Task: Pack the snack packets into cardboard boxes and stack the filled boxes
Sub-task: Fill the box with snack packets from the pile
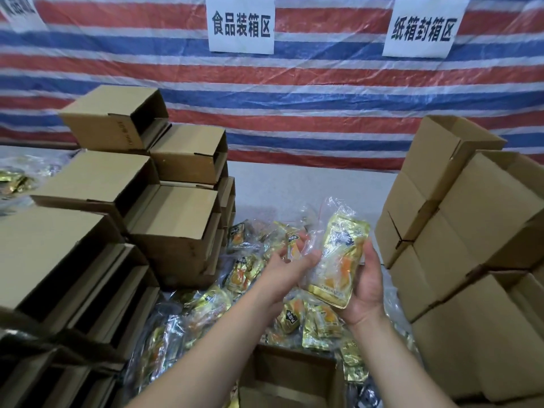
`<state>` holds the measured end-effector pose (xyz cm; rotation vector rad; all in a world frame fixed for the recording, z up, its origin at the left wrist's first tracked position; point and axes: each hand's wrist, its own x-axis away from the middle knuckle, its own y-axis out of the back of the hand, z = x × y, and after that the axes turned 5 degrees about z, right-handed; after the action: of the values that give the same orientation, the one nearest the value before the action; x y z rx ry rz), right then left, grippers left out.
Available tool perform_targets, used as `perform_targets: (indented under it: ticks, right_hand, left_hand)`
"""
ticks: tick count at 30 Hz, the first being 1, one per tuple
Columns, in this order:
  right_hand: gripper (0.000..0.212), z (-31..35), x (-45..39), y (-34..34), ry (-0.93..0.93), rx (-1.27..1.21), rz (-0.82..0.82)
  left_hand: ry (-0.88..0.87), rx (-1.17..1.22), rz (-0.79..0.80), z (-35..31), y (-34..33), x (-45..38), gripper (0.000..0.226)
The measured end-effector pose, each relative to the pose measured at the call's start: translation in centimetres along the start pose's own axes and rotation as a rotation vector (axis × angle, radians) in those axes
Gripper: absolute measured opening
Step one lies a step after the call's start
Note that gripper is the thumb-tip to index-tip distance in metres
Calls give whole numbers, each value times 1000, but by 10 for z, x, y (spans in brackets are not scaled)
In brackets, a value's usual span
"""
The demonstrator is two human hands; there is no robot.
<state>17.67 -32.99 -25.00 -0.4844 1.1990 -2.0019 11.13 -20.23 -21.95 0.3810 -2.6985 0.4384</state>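
Note:
My right hand (363, 285) holds a clear bag of gold snack packets (338, 257) upright above the table, fingers curled round its right side and bottom. My left hand (287, 267) grips the bag's left edge, and a small gold packet (292, 245) shows at its fingertips. Below both hands lies a loose pile of gold and orange snack packets (244, 272) spread over the table. An open cardboard box (290, 375) stands at the near edge, under my forearms; its inside is mostly in shadow.
Stacked cardboard boxes with open ends (173, 219) rise on the left, closed boxes (459, 231) are stacked on the right. More packets (14, 181) lie far left. A striped tarp (323, 98) with two paper signs hangs behind the table.

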Motion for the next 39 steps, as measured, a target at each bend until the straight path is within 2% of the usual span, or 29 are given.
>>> perform_targets:
  ticks: [2, 4, 7, 10, 14, 16, 18, 21, 23, 27, 29, 32, 37, 39]
  right_hand:
    - [79, 1, 6, -4, -5, 50, -40]
    - [78, 2, 11, -4, -25, 108, -115]
    - [64, 6, 15, 0, -48, 218, -210]
    - [61, 14, 22, 4, -100, 360, -277]
    - [64, 7, 33, 2, -258, 733, -225]
    - [68, -2, 39, 0, -325, 958, -156]
    - [59, -15, 46, -1, -448, 1136, -65]
    - [44, -30, 53, 4, -649, 1357, 67]
    - [42, -40, 57, 8, -772, 1427, 160]
    - [54, -59, 64, 24, -881, 1601, 222]
    - [52, -66, 65, 32, -949, 1645, 226]
    - [53, -75, 62, 41, -1044, 1714, 256]
    - [52, -110, 58, 60, -1169, 1961, 369]
    - [58, -124, 60, 67, -1200, 1992, 359]
  left_hand:
    - [48, -19, 68, 4, 7, 2, 106]
    - [54, -71, 124, 9, 15, 3, 105]
    - [25, -281, 165, 23, 37, 7, 88]
    - [0, -615, 100, 54, 71, 10, 63]
    - [144, -796, 107, 107, 106, 15, 57]
    - [240, -778, 147, 130, 115, 19, 58]
    - [280, -670, 151, 144, 117, 24, 45]
    - [238, -553, 94, 152, 113, 29, 23]
    - [205, -499, 68, 155, 109, 32, 16]
    - [171, -405, -8, 157, 106, 34, 22]
    - [153, -381, -23, 158, 104, 35, 22]
    - [106, -427, -23, 162, 100, 33, 22]
    - [71, -485, -100, 172, 95, 32, 21]
    - [80, -449, -129, 178, 95, 36, 20]
